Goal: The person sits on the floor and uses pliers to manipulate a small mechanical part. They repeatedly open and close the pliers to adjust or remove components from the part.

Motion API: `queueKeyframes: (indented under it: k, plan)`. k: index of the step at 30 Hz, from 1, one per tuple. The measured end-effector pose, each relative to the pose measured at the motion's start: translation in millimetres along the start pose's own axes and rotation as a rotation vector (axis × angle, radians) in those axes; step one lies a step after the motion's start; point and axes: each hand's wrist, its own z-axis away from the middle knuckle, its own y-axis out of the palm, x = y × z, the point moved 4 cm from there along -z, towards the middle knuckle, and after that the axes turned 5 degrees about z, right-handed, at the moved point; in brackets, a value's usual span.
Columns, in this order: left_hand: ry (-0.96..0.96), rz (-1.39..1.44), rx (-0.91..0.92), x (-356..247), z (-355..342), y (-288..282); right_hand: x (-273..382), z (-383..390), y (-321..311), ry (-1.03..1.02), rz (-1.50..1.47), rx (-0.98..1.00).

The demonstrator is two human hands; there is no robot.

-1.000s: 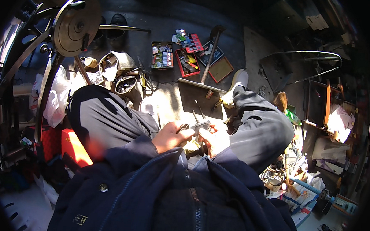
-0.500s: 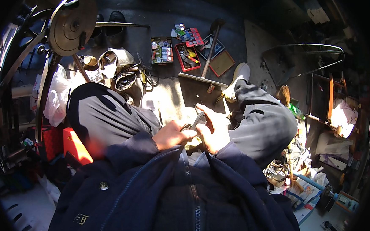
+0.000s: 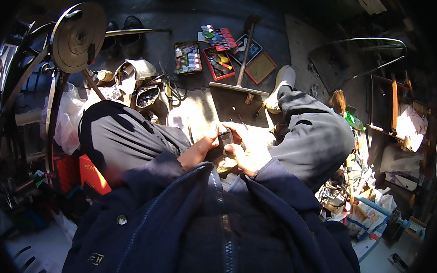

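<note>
Over my lap, between my knees, my left hand (image 3: 199,151) and my right hand (image 3: 250,152) are closed together around a small dark rectangular object (image 3: 225,138) with a greyish face. My left fingers grip its left side, and my right thumb presses near its lower right edge. A thin dark stick-like tool (image 3: 241,120) pokes out from the right hand's fingers, pointing away from me. What kind of object it is cannot be made out.
Ahead lie a red tray of tools (image 3: 219,64), a box of small packets (image 3: 187,57) and a T-shaped metal stand (image 3: 239,87). At left stands a machine with a large wheel (image 3: 78,38). Scissors (image 3: 174,92) lie by my left knee. Cluttered goods (image 3: 337,194) sit at right.
My hands have turned the dark object so that its greyish face shows more. The left hand has shifted slightly right and up around it.
</note>
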Motion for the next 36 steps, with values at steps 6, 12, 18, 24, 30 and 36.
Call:
queueKeyframes:
  k: [6, 12, 18, 24, 30, 36]
  plan:
    - [0.17, -0.206, -0.011, -2.1, -2.9, 1.0, -4.7, -1.4, 3.8, 0.009, -0.075, 0.052]
    - [0.215, -0.228, 0.113, -2.9, -5.3, -4.4, 4.0, -2.1, -0.4, -0.035, 0.06, 0.066]
    - [0.154, 0.18, 0.444, -3.0, -2.9, 12.7, 6.4, -4.8, 3.6, -0.093, 0.106, 0.072]
    - [0.212, 0.063, 0.158, -3.8, -2.5, 9.4, 3.9, -1.7, 2.4, -0.019, 0.069, 0.056]
    - [0.221, 0.018, 0.059, -8.0, 0.4, 15.1, 1.0, -3.7, 3.6, 0.071, -0.047, 0.056]
    - [0.169, 0.011, 0.041, -8.1, 4.1, 15.6, 5.4, -3.0, -1.8, -0.017, -0.019, -0.034]
